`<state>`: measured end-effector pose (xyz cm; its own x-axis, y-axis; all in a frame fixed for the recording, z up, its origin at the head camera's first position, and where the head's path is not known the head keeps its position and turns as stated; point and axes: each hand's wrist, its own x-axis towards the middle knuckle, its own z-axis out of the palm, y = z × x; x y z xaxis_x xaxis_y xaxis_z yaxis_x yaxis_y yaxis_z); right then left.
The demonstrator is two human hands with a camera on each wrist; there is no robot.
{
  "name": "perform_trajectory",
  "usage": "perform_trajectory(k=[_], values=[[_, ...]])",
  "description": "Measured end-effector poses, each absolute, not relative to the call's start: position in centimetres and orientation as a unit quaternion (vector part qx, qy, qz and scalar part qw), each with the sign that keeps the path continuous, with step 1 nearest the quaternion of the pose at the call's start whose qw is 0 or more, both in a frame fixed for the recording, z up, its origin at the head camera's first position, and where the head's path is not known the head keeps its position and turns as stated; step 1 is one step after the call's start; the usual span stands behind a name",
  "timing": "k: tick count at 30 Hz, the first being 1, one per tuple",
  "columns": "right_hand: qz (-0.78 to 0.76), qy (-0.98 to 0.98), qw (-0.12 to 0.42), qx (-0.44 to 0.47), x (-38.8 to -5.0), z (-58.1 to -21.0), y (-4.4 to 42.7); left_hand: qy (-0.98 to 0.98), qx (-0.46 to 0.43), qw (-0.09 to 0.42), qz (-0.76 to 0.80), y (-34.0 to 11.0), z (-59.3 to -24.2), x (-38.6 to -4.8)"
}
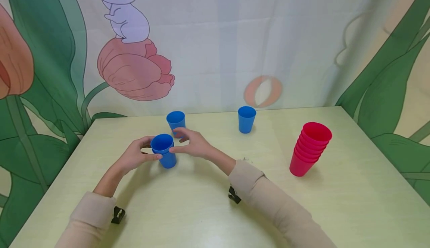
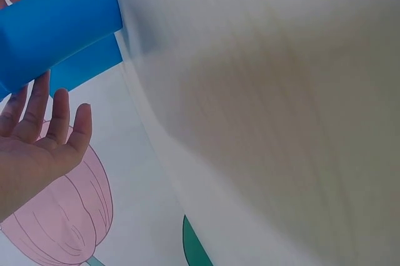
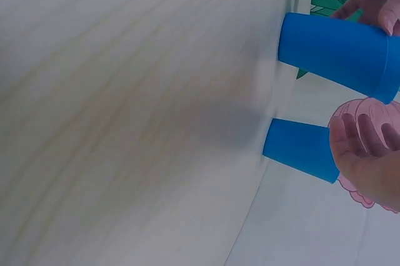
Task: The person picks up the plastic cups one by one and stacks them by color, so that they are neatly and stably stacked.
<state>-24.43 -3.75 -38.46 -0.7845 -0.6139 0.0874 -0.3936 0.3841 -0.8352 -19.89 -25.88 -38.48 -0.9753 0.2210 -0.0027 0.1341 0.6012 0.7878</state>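
Two nested blue cups (image 1: 167,158) stand upright on the table at the left, one rim just above the other. My left hand (image 1: 132,156) holds them from the left near the rims, thumb in front and fingers behind. In the left wrist view, fingertips of the left hand (image 2: 44,135) touch the side of a cup. On their right side is my right hand (image 1: 195,143), fingers spread, its thumb tip at the rim; whether it touches is unclear. Behind the right fingers stands another blue cup (image 1: 175,119), partly hidden. The right wrist view shows the right hand (image 3: 369,160) overlapping that cup (image 3: 300,147).
A single blue cup (image 1: 246,120) stands upright near the table's back edge. At the right, a leaning-looking stack of several red cups (image 1: 304,156) stands on the pale wooden table (image 1: 188,210). A printed curtain (image 1: 208,54) hangs behind the table.
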Motion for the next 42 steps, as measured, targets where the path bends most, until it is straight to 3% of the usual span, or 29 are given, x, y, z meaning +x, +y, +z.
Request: perform_trajectory(k=[42], values=[[-0.54, 0.81, 0.052, -0.223, -23.8, -37.6, 5.8, 0.883, 0.089, 0.021, 0.461, -25.8, -38.2, -19.2]])
